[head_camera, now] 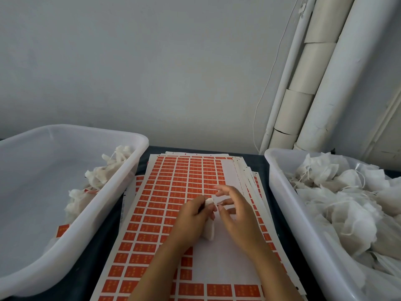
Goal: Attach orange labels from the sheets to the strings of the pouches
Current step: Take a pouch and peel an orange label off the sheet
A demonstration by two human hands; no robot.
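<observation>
A stack of label sheets [173,192] lies in front of me, covered in rows of orange labels, with a bare white patch on its right side where labels are gone. My left hand [191,218] grips a small white pouch [210,232] above the sheet. My right hand [236,211] hovers just right of it with fingers spread and bent, its fingertips close to the pouch's top end. I cannot tell whether those fingertips hold a string or a label.
A white bin [112,192] on the left holds a few pouches [99,177] along its right wall and a loose orange label. A second white bin [282,192] on the right is heaped with stringed pouches [347,203]. White pipes run up the wall behind.
</observation>
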